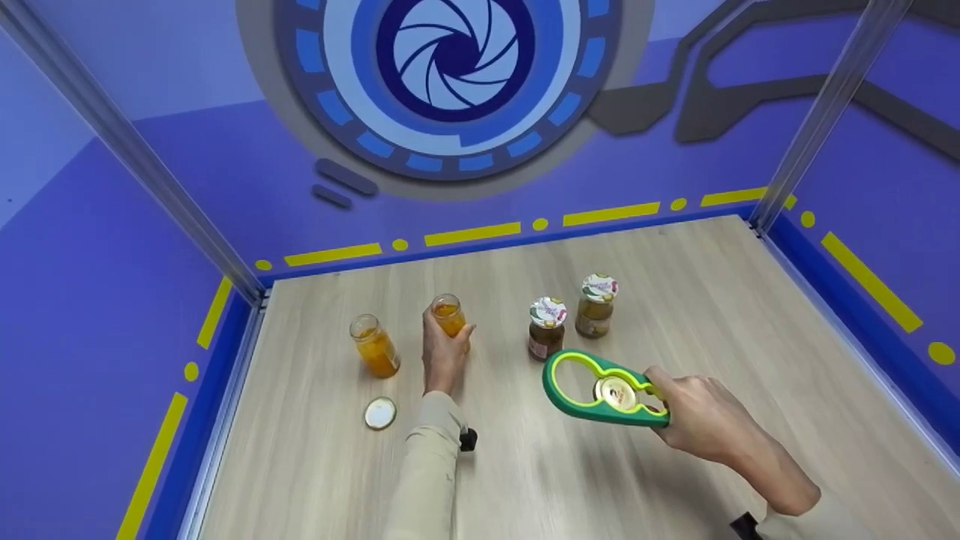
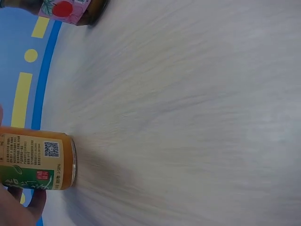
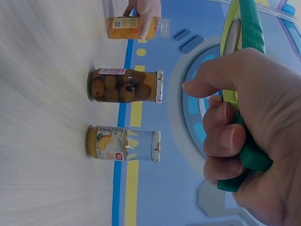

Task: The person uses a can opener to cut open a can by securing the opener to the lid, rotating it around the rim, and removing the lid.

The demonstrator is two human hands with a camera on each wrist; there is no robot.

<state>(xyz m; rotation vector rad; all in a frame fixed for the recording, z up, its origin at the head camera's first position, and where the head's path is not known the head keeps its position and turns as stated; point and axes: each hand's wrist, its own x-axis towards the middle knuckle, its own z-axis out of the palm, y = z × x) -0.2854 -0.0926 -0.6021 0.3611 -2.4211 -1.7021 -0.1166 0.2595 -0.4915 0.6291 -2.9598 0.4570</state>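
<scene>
My left hand [image 1: 442, 356] grips a lidless glass jar of orange fruit [image 1: 448, 311], its thumb and fingers around the side. In the left wrist view, that jar's printed label [image 2: 30, 160] shows above the tabletop. My right hand [image 1: 709, 416] holds a green jar opener [image 1: 592, 412] by its handle end, raised over the table. A gold metal lid [image 1: 619, 393] sits within one of the opener's rings. From the right wrist, fingers curl round the green handle [image 3: 256, 153].
Left of my left hand stands another lidless orange jar [image 1: 377, 352], with a loose lid [image 1: 380, 412] lying nearer me. Two lidded jars stand right of centre, one with dark round fruit [image 3: 120, 87], the other pale yellow [image 3: 110, 142]. Blue panel walls [image 1: 480, 210] border the table.
</scene>
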